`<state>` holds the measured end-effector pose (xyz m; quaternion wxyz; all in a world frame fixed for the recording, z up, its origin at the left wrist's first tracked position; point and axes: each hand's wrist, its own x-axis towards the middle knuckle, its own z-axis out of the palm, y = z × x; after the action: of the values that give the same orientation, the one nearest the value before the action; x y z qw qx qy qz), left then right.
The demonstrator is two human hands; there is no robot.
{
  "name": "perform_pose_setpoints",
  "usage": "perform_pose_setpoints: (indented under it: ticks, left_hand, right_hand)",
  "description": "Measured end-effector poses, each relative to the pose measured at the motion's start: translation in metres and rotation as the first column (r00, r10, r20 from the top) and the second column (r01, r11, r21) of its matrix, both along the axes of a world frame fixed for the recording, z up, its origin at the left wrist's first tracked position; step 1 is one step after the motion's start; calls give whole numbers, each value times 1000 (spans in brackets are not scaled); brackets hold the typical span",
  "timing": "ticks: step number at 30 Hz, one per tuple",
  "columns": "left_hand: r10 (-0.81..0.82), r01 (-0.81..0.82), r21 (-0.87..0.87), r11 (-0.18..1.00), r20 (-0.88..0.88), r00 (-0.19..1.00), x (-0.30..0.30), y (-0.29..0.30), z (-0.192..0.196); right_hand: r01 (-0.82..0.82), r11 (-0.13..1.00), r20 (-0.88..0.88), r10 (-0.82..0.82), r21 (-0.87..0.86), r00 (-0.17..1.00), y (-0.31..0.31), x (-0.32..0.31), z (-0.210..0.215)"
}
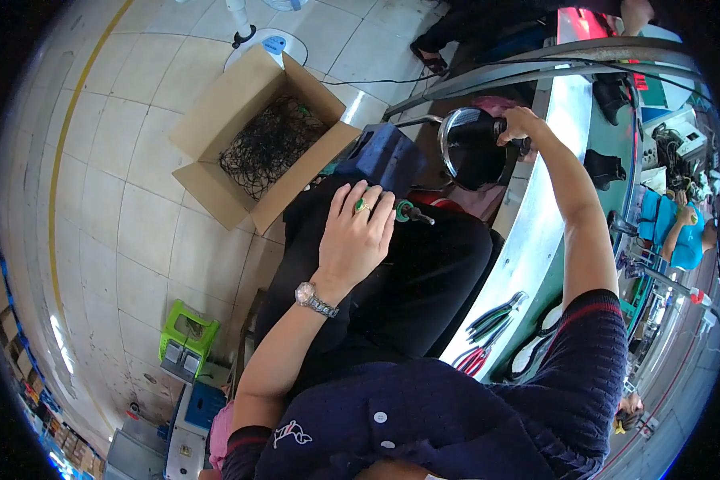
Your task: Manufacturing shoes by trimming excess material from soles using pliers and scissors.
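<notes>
right of the box point(238, 98), left hand point(358, 228) curls fingers over green tool point(406, 211), so loosening may drop it; right hand point(524, 128), i cannot tell.

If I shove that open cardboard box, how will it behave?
The cardboard box will probably slide or tip rather than roll, being flat-sided. Its flaps stand open and look thin, so they may bend under pressure. The black tangle inside seems floppy and apt to snag, since its strands loop together.

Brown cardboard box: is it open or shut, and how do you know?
The box is open: its flaps spread outward, exposing tangled black strands inside.
</notes>
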<state>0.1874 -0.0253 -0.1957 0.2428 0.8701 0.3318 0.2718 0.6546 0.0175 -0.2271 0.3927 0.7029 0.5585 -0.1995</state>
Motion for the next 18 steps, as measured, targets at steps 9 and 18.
perform_pose_setpoints:
  ticks: [9, 18]
  left_hand:
    - [-23, 24, -25, 999, 46, 999, -3, 5, -1]
    - [-8, 8, -40, 999, 4, 1000, -7, 5, 0]
  right_hand:
    - [-61, 968, 268, 127, -243, 955, -8, -21, -8]
    - [59, 976, 288, 4, -210, 958, 4, -28, 0]
